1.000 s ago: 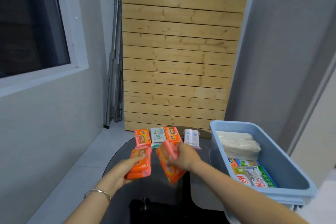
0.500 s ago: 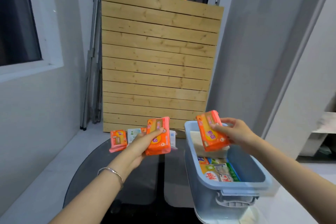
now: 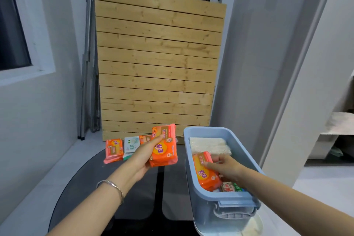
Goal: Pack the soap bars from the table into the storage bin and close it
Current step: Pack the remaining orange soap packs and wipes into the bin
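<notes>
My left hand (image 3: pixel 140 157) holds an orange soap pack (image 3: pixel 164 145) upright above the round dark glass table (image 3: pixel 80 184), left of the bin. My right hand (image 3: pixel 225 166) is down inside the open blue storage bin (image 3: pixel 220 200), gripping a second orange soap pack (image 3: pixel 206 172) that leans on the packs lying in it. A white wrapped bundle (image 3: pixel 209 145) fills the bin's far end. On the table's far edge lie an orange soap pack (image 3: pixel 113 149), a white-green one (image 3: pixel 131 145) and another orange one (image 3: pixel 145 138), partly hidden by my left hand.
A slatted wooden panel (image 3: pixel 159 63) leans on the wall behind the table, with folded metal frames (image 3: pixel 88 63) to its left. The bin stands on a white surface (image 3: pixel 254 226) at the table's right. No lid is in view. A doorway opens at right.
My right hand has carried its orange pack from above the bin's rim down into the bin. My left hand still holds its pack at about the same height.
</notes>
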Action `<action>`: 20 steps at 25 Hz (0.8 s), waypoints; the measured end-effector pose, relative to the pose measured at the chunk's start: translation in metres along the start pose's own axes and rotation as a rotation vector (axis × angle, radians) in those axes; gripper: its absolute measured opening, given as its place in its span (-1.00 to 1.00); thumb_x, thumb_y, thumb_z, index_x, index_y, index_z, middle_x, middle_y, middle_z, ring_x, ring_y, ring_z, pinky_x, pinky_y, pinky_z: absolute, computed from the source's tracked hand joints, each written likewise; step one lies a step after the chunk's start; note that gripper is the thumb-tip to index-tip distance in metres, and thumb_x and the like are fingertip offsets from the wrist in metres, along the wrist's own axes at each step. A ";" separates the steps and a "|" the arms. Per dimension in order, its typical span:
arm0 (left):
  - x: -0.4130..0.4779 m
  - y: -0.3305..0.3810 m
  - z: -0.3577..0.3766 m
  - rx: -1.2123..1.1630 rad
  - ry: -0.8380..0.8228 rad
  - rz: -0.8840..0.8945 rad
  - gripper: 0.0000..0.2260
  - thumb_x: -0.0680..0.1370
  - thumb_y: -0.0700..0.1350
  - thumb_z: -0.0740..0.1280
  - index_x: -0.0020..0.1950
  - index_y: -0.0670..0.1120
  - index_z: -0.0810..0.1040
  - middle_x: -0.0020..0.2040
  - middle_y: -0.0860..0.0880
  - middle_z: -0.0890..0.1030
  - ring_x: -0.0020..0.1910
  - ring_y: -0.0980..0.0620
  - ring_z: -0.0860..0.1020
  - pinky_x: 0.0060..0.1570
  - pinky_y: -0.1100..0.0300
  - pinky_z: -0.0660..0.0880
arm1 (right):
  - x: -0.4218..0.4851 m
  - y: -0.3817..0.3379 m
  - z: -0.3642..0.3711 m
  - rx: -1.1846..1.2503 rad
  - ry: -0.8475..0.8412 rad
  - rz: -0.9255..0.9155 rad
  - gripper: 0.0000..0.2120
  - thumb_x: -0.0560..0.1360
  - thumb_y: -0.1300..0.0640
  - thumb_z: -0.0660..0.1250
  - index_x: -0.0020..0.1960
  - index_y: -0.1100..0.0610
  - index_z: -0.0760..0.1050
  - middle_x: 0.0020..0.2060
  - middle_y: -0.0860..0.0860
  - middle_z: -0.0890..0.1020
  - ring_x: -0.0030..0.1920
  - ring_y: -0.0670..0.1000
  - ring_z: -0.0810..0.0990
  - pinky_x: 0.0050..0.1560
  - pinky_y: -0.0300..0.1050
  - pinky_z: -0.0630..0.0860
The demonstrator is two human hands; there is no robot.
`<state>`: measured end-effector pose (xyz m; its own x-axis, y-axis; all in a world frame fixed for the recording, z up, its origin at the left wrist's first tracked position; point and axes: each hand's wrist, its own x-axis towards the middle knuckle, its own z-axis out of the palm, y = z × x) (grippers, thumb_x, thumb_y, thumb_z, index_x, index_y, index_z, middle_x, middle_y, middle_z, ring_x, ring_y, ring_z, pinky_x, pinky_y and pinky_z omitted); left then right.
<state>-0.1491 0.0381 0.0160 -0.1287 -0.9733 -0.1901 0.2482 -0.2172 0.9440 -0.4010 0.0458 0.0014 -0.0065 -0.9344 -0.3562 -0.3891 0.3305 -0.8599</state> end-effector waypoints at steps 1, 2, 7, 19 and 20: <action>-0.001 0.000 0.002 0.001 -0.008 0.005 -0.81 0.50 0.05 0.34 0.05 0.00 0.56 -0.16 -0.03 0.74 -0.20 0.05 0.69 -0.33 0.19 0.57 | 0.000 0.002 -0.003 -0.021 -0.025 0.015 -0.72 0.49 0.02 0.37 0.13 0.16 0.55 -0.12 0.02 0.70 -0.17 -0.04 0.69 -0.22 -0.19 0.61; -0.002 0.001 0.004 0.014 -0.018 0.011 -0.77 0.49 0.05 0.34 0.11 0.01 0.54 -0.08 -0.05 0.73 -0.13 0.02 0.69 -0.30 0.17 0.58 | -0.001 0.003 -0.006 -0.032 -0.057 0.038 -0.73 0.52 -0.01 0.32 0.12 0.12 0.55 -0.16 -0.01 0.69 -0.20 -0.08 0.67 -0.27 -0.23 0.57; -0.003 0.008 0.028 0.075 -0.055 0.046 -0.69 0.48 0.05 0.35 0.16 -0.04 0.49 -0.01 -0.07 0.70 -0.08 0.02 0.66 -0.16 0.17 0.60 | -0.006 -0.006 -0.021 -0.133 -0.214 0.092 -0.64 0.55 -0.07 0.24 0.25 0.10 0.46 0.07 0.04 0.64 0.04 0.01 0.61 0.06 -0.08 0.59; 0.015 0.002 0.116 0.223 -0.190 0.046 -0.53 0.41 0.16 0.40 0.19 -0.10 0.50 0.00 -0.11 0.70 -0.07 -0.03 0.68 -0.20 0.18 0.60 | -0.043 -0.064 -0.065 -0.757 -0.219 -0.640 0.05 0.24 -0.16 0.54 0.47 -0.30 -0.12 0.39 -0.36 0.09 0.44 -0.19 0.15 0.42 -0.09 0.33; 0.017 0.001 0.120 0.230 -0.197 0.040 -0.52 0.39 0.19 0.41 0.17 -0.08 0.50 -0.02 -0.09 0.71 -0.10 -0.01 0.69 -0.26 0.21 0.59 | -0.040 -0.059 -0.066 -0.803 -0.166 -0.671 0.06 0.22 -0.19 0.54 0.46 -0.32 -0.12 0.36 -0.40 0.09 0.42 -0.22 0.10 0.45 -0.08 0.27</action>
<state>-0.2661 0.0304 0.0465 -0.3124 -0.9427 -0.1171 0.0353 -0.1347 0.9903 -0.4381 0.0544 0.0906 0.5380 -0.8429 0.0040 -0.7614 -0.4879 -0.4268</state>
